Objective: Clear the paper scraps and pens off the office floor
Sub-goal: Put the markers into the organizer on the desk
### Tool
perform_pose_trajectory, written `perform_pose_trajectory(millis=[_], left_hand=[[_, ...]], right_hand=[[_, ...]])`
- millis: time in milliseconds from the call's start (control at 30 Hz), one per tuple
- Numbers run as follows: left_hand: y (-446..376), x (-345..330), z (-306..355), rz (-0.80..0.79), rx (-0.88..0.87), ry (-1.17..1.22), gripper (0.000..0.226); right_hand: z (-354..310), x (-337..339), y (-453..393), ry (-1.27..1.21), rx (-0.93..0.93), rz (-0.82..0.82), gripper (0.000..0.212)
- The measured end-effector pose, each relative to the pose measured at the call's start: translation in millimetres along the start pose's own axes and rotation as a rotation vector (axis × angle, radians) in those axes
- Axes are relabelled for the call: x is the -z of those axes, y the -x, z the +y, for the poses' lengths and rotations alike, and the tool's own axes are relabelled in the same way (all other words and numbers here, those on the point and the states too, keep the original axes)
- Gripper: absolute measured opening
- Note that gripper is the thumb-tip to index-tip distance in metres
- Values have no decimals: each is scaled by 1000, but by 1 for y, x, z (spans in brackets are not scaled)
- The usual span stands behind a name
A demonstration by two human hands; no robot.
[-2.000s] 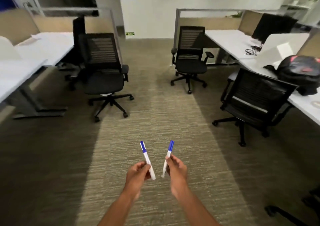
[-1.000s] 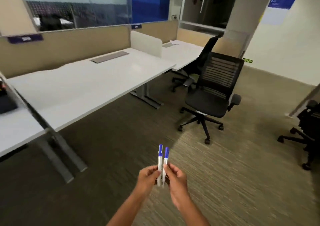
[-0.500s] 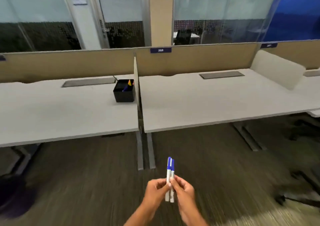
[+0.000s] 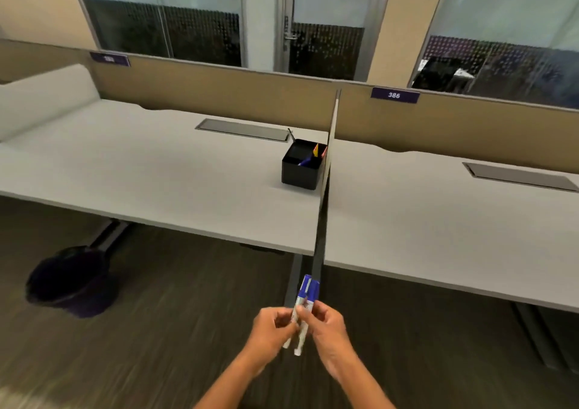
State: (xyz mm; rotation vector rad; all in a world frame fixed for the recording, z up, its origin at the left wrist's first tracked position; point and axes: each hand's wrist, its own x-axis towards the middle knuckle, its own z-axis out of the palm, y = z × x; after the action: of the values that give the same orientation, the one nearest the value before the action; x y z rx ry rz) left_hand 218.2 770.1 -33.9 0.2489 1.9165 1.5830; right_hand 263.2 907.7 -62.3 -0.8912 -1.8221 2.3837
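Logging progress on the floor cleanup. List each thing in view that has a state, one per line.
Two pens: capped blue, held together upright, off the floor.
Left hand: closed on the pens.
Right hand: closed on the pens.
Black pen holder: upright on the desk, open-topped, already holding items.
Waste bin: upright on the floor under the desk, contents not visible.
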Motion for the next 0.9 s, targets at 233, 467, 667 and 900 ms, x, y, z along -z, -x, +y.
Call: perform_pose_trajectory(millis=[233, 467, 667, 900], left_hand=[[-88, 79, 29, -19, -39, -63, 22], [-151, 141, 70, -1, -138, -100, 22], [-212, 167, 103, 13, -164, -132, 28], [-297, 186, 139, 9, -231, -217, 22]], right_hand=[[-57, -68, -85, 133, 48, -16, 20], [-103, -121, -152, 183, 127, 2, 28], [-138, -140, -209, 210, 195, 79, 15], [-179, -145, -286, 190, 289, 115, 26]])
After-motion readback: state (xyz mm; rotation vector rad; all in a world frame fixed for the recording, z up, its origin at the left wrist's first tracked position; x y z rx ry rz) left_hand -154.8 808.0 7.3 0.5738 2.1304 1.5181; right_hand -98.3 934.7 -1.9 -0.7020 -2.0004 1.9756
